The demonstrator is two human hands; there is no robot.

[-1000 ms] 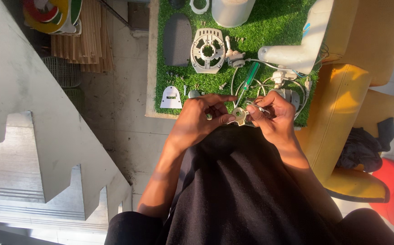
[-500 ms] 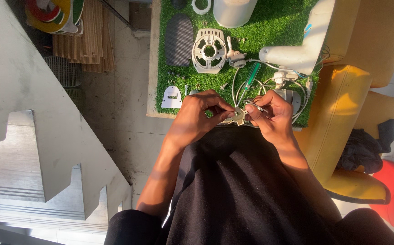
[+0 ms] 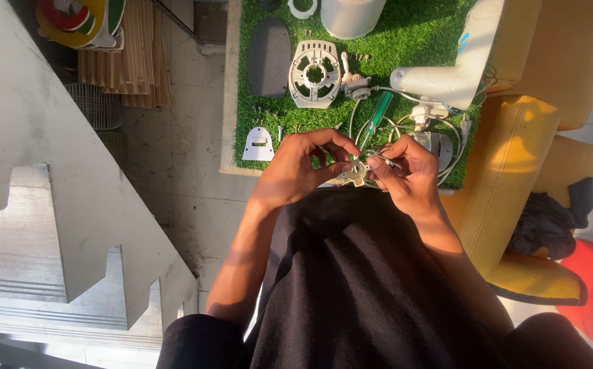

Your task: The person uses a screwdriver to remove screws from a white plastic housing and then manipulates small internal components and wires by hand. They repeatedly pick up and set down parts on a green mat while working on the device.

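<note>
- The left hand (image 3: 303,167) and the right hand (image 3: 405,171) meet over the lap, at the near edge of the green mat (image 3: 405,41), and pinch one small pale metal part (image 3: 356,171) between them.
- The left hand's thumb and forefinger close on the part's left side; the other fingers arch above it, probably to steady it without hiding it.
- The right hand grips the part's right side with narrow fingertips, and a thin pin or wire shows at those tips; I cannot tell what it is.
- The part is held up off the mat, close to the body, likely so both hands can work it in good light.
- Fan pieces lie spread flat on the mat, apart from each other: a round white grille frame (image 3: 315,74), a dark oval cover (image 3: 269,48), a small white bracket (image 3: 258,145), a white housing (image 3: 446,75) with loose wires (image 3: 378,126).
- A green screwdriver (image 3: 378,116) lies just beyond the hands, handy yet untouched.
- Against the frames a moment ago, the hands sit in nearly the same place and grip; the fingers have shifted only slightly on the part, and the mat's pieces have not moved.
</note>
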